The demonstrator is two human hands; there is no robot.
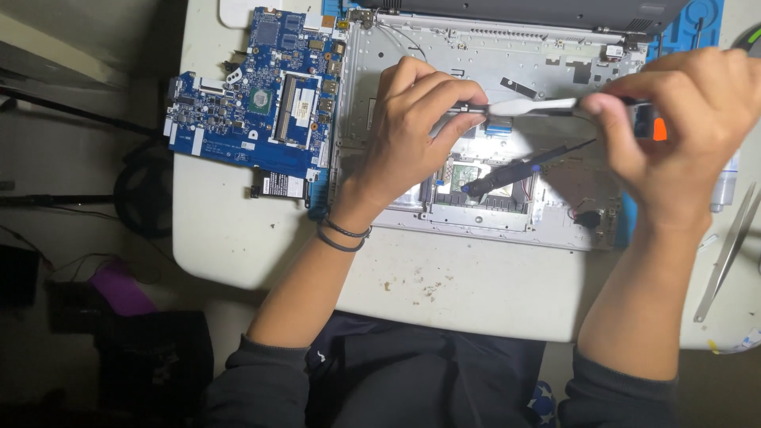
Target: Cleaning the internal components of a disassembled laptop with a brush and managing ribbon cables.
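A white table (444, 293) carries the opened laptop shell (476, 63), with the blue circuit board (254, 95) set aside at its left. Your left hand (408, 131) pinches the tip of a thin black-and-white strip (531, 105) while your right hand (682, 127) grips its far end, stretching it taut above the shell. Tweezers (725, 257) lie within reach, rightward.

Bare table edge (476, 293) open — motherboard (254, 87), probably tweezers (725, 254), flank it.
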